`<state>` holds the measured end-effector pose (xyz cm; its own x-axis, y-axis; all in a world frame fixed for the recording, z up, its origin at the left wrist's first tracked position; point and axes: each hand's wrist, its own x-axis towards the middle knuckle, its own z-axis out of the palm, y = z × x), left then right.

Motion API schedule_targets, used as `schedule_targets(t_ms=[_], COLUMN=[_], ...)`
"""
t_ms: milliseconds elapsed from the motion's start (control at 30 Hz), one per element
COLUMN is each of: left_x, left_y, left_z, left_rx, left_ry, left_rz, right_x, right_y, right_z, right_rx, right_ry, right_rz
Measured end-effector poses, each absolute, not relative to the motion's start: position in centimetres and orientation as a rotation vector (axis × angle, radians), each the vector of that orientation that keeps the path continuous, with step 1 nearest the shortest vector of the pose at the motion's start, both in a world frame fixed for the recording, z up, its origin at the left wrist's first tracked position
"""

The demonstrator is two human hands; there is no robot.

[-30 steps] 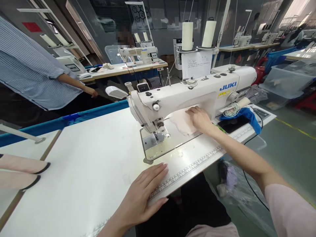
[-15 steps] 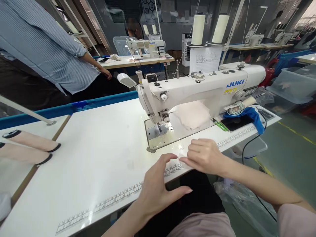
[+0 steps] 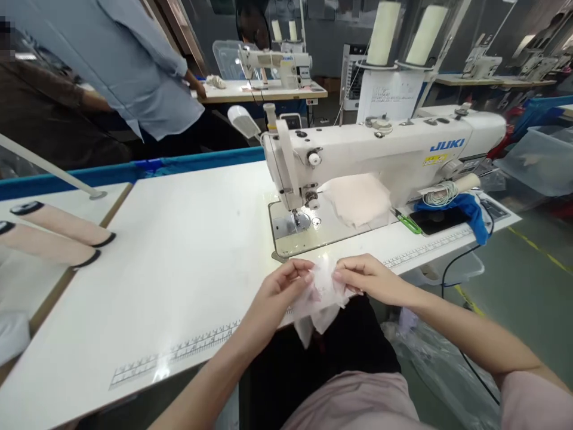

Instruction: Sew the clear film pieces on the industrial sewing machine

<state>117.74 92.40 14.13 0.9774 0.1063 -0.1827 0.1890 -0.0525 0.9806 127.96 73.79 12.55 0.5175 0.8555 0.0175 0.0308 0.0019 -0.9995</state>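
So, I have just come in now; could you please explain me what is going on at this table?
Someone's left hand and right hand hold a thin, whitish material between them, at the front edge of the white table. Behind them stands a sewing machine. Pale pink cloth lies under the machine's arm, and green snips lie to the right of it. Neither hand touches the cloth or the snips.

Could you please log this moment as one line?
left hand: pinching sheer white material | right hand: pinching its other side | pale pink fabric: lying on sewing machine bed | green-handled snips: beside fabric
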Motion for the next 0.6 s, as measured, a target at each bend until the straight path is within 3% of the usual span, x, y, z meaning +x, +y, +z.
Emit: schedule_targets(t_ms=[200,400,600], left_x=[118.2,118.2,117.4], left_y=[93.7,93.5,92.7], left_z=[14.6,14.2,14.5], left_rx=[1.748,1.958,1.956], left_ry=[0.232,0.111,0.052], left_rz=[0.113,0.252,0.383], right_x=[129.4,129.9,130.3], right_y=[75.9,77.0,77.0], right_z=[11.7,11.8,11.3], right_rx=[-1.456,-1.302,-1.562], right_ry=[-0.794,-0.717,-0.880], right_rz=[0.699,0.915,0.699])
